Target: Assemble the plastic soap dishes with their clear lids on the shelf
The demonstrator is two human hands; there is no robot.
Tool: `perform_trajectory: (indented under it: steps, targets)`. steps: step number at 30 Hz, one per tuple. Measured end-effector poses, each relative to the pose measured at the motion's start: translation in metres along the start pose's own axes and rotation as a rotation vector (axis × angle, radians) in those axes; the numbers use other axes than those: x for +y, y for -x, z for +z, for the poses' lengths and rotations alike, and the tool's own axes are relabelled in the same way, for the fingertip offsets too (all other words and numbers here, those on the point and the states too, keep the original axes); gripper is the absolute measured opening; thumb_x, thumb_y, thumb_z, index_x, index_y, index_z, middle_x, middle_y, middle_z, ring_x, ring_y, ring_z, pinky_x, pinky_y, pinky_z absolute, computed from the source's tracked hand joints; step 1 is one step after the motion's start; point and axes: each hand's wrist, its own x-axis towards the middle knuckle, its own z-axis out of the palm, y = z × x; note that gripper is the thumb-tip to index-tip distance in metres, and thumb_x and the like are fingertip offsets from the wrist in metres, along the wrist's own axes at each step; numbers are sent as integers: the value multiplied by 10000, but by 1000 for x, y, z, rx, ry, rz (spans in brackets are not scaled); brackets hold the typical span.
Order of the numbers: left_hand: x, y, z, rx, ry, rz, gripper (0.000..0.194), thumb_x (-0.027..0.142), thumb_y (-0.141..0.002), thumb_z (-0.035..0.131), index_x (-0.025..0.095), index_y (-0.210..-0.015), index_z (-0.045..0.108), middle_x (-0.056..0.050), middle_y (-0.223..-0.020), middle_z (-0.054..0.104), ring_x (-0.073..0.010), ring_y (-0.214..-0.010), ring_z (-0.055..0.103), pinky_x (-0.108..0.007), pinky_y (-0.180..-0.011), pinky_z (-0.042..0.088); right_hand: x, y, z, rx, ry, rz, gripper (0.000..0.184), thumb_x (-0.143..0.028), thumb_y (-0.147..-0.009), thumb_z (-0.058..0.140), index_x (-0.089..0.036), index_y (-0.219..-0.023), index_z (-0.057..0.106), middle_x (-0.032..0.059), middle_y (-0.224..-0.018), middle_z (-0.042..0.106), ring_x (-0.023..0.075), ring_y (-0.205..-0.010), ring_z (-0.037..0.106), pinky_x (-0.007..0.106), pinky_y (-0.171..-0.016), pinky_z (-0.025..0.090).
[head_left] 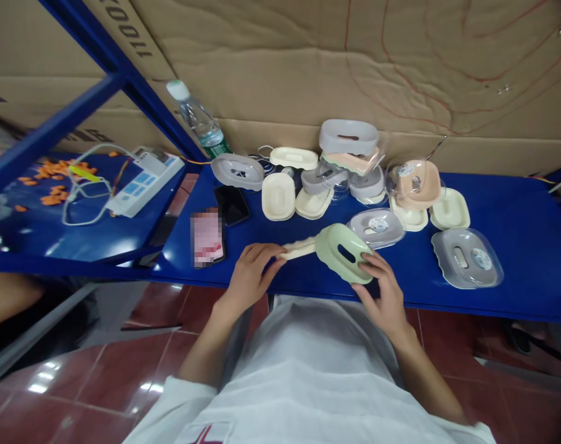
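Observation:
My right hand (pixel 380 296) grips the right end of a green soap dish part (pixel 343 251) that has an oval slot through its middle. In my left hand (pixel 253 274) is a cream soap dish tray (pixel 300 248), seen edge-on and pinched at its left end. The cream tray's right end meets or overlaps the green part's left edge; whether they are joined I cannot tell. Both are held above the front of the blue table. Just behind the green part lies a grey soap dish (pixel 377 227) with a round sticker and a clear cover.
Cream trays (pixel 278 196), grey and peach dishes (pixel 417 184) and clear covers crowd the back. A covered grey dish (pixel 468 258) lies right. Two phones (pixel 207 237) and a water bottle (pixel 200 120) stand left. Beyond the blue frame are a power strip (pixel 146 185) and orange pieces (pixel 58 179).

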Motion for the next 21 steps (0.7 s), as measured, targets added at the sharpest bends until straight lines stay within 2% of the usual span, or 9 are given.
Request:
perform_trajectory:
  steps: [4,6,8,10,12,14,17,19,21]
  targets:
    - [5,-8,6,-29,154,-139,250,324,-1139,508,214,-1242,706,-65,-1173,804,-212,-1079,763,-338,-952,586,-1,-2,2,-35,-14,-28,437,-269,-1007,744,-272,-1417,593,142,-1476,647,372,-1531,508,652,-1217,493]
    - [3,-15,16,-45,154,-192,261,327,-1135,506,206,-1197,728,-72,-1153,794,-221,-1072,763,-350,-953,596,-2,-3,3,-66,10,-25,417,-272,-1011,739,-274,-1403,595,140,-1482,642,372,-1553,480,664,-1230,475]
    - [0,-18,24,1,107,-211,291,320,-1138,481,192,-1210,732,-101,-1193,760,-231,-1098,748,-380,-986,600,-3,-4,4,-76,23,13,380,-280,-1024,721,-270,-1383,598,141,-1488,639,369,-1558,475,672,-1238,463]
    - [-1,-13,25,18,71,-173,319,309,-1144,457,194,-1318,699,-131,-1318,704,-244,-1220,709,-420,-1073,582,-4,-6,2,-47,20,88,340,-297,-1042,695,-263,-1366,600,145,-1487,640,362,-1532,510,666,-1228,474]
    - [-2,-1,20,-54,55,-67,340,328,-1133,513,234,-1434,640,-136,-1442,653,-266,-1350,650,-469,-1155,547,-4,-7,0,1,10,156,308,-312,-1058,667,-258,-1354,604,147,-1476,649,350,-1484,564,650,-1212,495]
    - [-2,15,14,-135,51,25,411,368,-1093,622,278,-1493,593,-127,-1493,638,-290,-1398,624,-506,-1177,539,-3,-8,-2,10,-7,165,290,-317,-1066,653,-261,-1347,612,141,-1471,655,342,-1469,582,633,-1213,502]
    - [0,32,13,-137,105,19,574,392,-1047,706,304,-1575,497,-134,-1514,624,-294,-1415,622,-509,-1173,562,-3,-9,-1,-155,-15,61,328,-313,-1075,639,-278,-1400,614,122,-1518,636,343,-1573,470,623,-1255,470]
    - [3,37,19,-87,116,17,661,394,-1034,725,313,-1622,433,-156,-1558,577,-305,-1449,600,-520,-1176,567,-5,-9,1,-301,34,-28,399,-313,-1090,613,-300,-1487,585,102,-1576,602,344,-1644,351,634,-1277,443]
    - [6,38,29,-22,83,59,700,393,-1020,743,331,-1636,417,-176,-1603,523,-324,-1463,588,-539,-1162,577,-8,-8,2,-377,102,-90,446,-300,-1103,583,-326,-1547,556,80,-1633,557,348,-1677,266,654,-1282,425]
